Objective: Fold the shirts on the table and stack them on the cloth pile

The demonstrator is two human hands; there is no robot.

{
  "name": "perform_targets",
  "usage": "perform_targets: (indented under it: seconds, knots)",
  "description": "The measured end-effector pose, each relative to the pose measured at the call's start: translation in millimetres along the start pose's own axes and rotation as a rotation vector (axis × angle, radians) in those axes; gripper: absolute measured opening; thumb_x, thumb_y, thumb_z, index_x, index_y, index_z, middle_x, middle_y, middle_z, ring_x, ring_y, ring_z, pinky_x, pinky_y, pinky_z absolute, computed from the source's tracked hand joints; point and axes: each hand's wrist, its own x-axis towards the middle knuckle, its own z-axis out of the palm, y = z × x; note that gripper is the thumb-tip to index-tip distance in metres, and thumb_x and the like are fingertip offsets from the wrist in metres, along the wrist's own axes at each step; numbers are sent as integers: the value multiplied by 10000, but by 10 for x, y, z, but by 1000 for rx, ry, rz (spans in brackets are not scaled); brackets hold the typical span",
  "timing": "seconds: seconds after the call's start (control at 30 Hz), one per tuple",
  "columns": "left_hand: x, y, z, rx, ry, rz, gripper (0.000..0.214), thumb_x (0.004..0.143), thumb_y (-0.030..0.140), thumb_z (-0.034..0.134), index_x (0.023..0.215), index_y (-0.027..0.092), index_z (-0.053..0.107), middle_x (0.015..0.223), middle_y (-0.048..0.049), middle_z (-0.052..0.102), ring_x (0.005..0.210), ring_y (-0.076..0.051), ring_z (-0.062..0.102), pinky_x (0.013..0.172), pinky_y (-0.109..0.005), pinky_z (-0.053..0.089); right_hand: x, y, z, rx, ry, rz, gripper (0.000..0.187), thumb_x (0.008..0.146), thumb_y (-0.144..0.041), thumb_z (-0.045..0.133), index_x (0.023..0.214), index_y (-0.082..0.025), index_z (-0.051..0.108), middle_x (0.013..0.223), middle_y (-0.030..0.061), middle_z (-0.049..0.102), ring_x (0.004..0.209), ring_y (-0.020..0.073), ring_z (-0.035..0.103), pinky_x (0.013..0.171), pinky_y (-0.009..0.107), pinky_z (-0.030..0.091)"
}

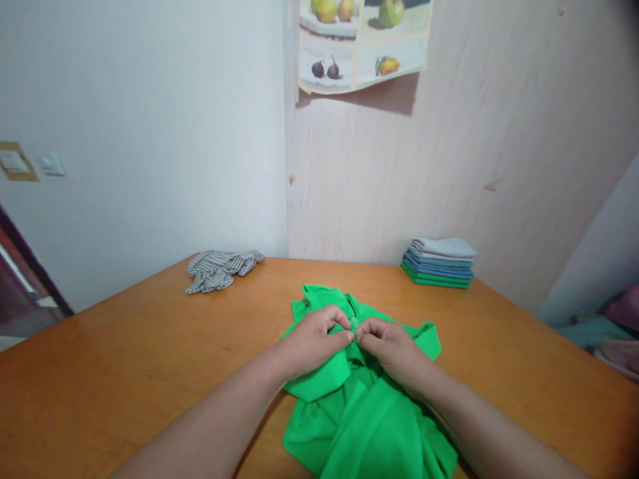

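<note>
A bright green shirt (379, 426) lies rumpled on the wooden table, its collar end away from me and its lower folds near the bottom of the view. Both hands meet at the front opening just below the collar. My left hand (314, 339) pinches the cloth there between thumb and forefinger. Almost touching it, my right hand (392, 349) pinches the other side of the opening, fingers curled. A small light detail, perhaps a button or label, shows between the fingertips, too blurred to tell. One sleeve (429, 339) spreads out to the right.
At the table's (150, 359) far left lies a crumpled grey-and-white striped cloth (219, 269). A neat stack of folded clothes (439, 263), green, blue and grey, stands at the back right. Behind are walls, with a fruit poster (364, 46) hanging above.
</note>
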Motion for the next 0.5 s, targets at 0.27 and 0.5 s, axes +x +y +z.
perform_targets:
  seconds: [0.27, 0.5]
  knots:
    - [-40, 42, -60, 31, -131, -70, 230, 775, 343, 662, 943, 193, 617, 713, 66, 457, 694, -130, 428, 595, -225, 320, -3, -2, 7, 115, 23, 46, 143, 744, -326, 573, 740, -185, 596, 607, -57, 433, 595, 114, 349, 560, 263, 251]
    - [-34, 48, -146, 26, -161, -42, 244, 752, 313, 673, 952, 194, 600, 757, 60, 487, 732, -137, 462, 623, -224, 341, -1, -14, -9, 72, 57, 10, 187, 789, -369, 574, 756, -185, 592, 626, -58, 435, 611, 115, 362, 571, 260, 270]
